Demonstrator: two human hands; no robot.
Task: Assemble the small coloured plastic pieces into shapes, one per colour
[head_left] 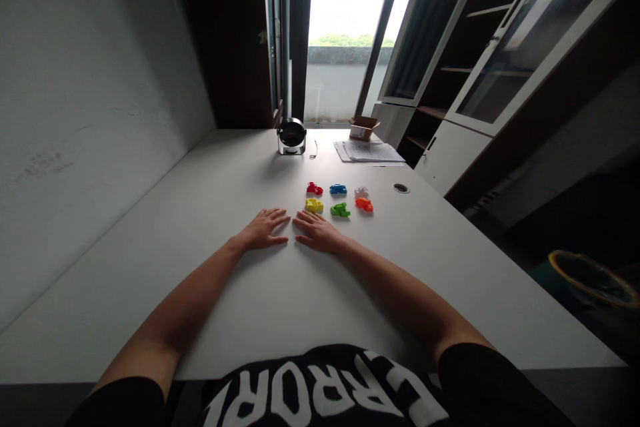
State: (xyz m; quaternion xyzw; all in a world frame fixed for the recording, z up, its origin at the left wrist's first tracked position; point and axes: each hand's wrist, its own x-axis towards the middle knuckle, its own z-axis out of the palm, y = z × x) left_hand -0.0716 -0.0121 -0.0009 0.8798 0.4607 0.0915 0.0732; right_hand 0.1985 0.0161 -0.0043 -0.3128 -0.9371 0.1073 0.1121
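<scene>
My left hand (263, 229) lies flat on the white table (240, 320), fingers spread, holding nothing. Close beside it, my right hand (319, 231) also rests flat with its fingers apart. Just beyond the right hand's fingers sits a small yellow toy vehicle (314, 205); I cannot tell if they touch. To its right are a green toy (341, 210) and an orange toy (364, 204). A row behind holds a red toy (315, 189), a blue toy car (338, 189) and a white or clear toy (361, 192). Their exact kinds are too small to make out.
A round black device on a stand (291, 137), perhaps a fan or lamp, stands at the back. Right of it are a thin dark cord (313, 149), papers (373, 152) and an open cardboard box (363, 128). A cable hole (401, 188) sits near the right edge.
</scene>
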